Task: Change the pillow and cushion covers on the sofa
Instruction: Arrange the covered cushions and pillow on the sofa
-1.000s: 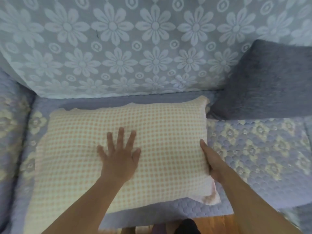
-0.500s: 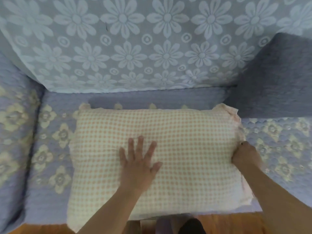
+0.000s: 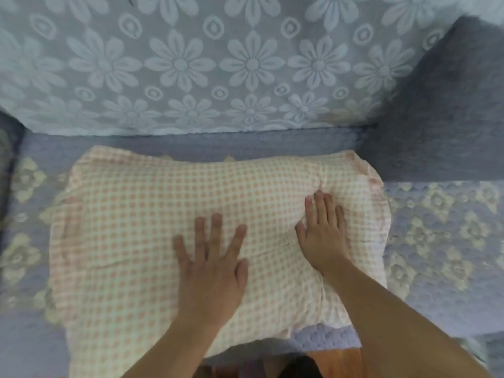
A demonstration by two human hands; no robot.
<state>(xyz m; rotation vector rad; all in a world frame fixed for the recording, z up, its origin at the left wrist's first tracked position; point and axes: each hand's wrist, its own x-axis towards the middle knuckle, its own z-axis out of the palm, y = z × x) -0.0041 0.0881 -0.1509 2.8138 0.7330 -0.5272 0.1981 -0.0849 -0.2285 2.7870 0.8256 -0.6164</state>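
On the sofa (image 3: 436,241), pillow (image 3: 131,241) lies crosswise.

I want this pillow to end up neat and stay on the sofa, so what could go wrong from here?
The peach-and-white checked pillow overhangs the front edge of the lavender quilted seat cover, so a push towards that edge might tip it to the floor. Creases bunch beside the right hand; flattening there could set them. The left hand presses only mid-pillow, so the far-left frill may stay rumpled.
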